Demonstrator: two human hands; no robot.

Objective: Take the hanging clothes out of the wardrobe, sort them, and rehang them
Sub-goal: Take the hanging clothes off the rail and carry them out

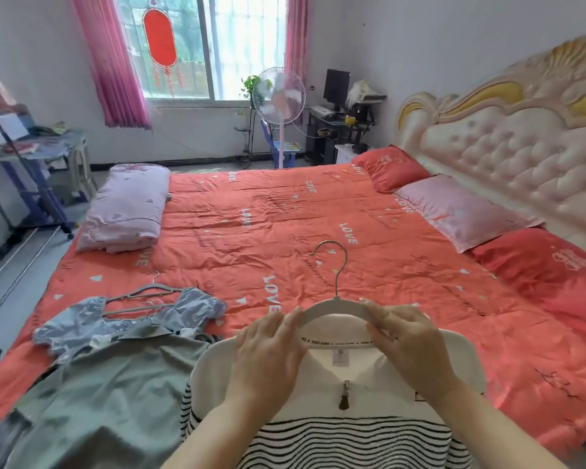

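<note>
A white top with black stripes and a zip collar (pixel 349 434) lies on the near edge of the bed, still on a white hanger (pixel 335 308) whose metal hook points away from me. My left hand (pixel 268 353) pinches the hanger's left shoulder and my right hand (pixel 410 343) pinches its right shoulder, just above the collar. To the left lie a grey shirt (pixel 115 394) and a blue-grey puff-sleeve top (pixel 82 323), with grey hangers (pixel 142 294) resting on the blue one.
The bed (pixel 285 231) has an orange-red cover. A folded lilac quilt (pixel 126 208) sits at its far left and pillows (pixel 460 211) line the padded headboard on the right. A standing fan (pixel 279 96), a desk and a shelf stand beyond.
</note>
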